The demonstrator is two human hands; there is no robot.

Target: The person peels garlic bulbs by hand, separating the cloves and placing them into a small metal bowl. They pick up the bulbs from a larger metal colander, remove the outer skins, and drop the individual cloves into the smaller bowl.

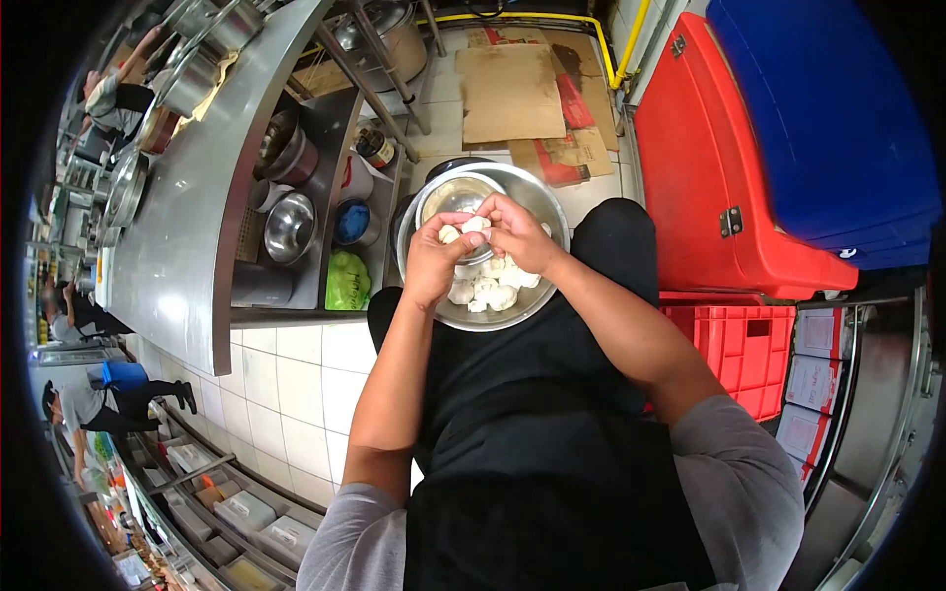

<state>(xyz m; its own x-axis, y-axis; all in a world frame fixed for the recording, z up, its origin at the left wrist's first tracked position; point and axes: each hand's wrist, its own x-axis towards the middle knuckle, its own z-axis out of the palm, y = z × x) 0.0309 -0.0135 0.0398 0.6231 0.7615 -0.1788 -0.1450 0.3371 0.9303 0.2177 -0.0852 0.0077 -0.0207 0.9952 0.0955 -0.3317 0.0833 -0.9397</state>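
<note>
A large steel bowl (537,184) rests at my lap, with a smaller steel bowl (448,192) inside its far part. Several white garlic bulbs (490,292) lie in the near part of the large bowl. Above the small bowl, my left hand (434,258) is closed on garlic, with pale pieces showing at its fingers. My right hand (518,236) meets it from the other side, thumb and fingers pinching the same whitish garlic (476,225). Both hands' fingertips touch around this piece, and their grip partly hides it.
To the left stands a steel table (197,227), its lower shelf holding bowls and a green bag (347,281). Red and blue bins (709,167) and a red crate (734,345) are on the right. Flattened cardboard (512,94) lies ahead. Other people (99,399) stand far left.
</note>
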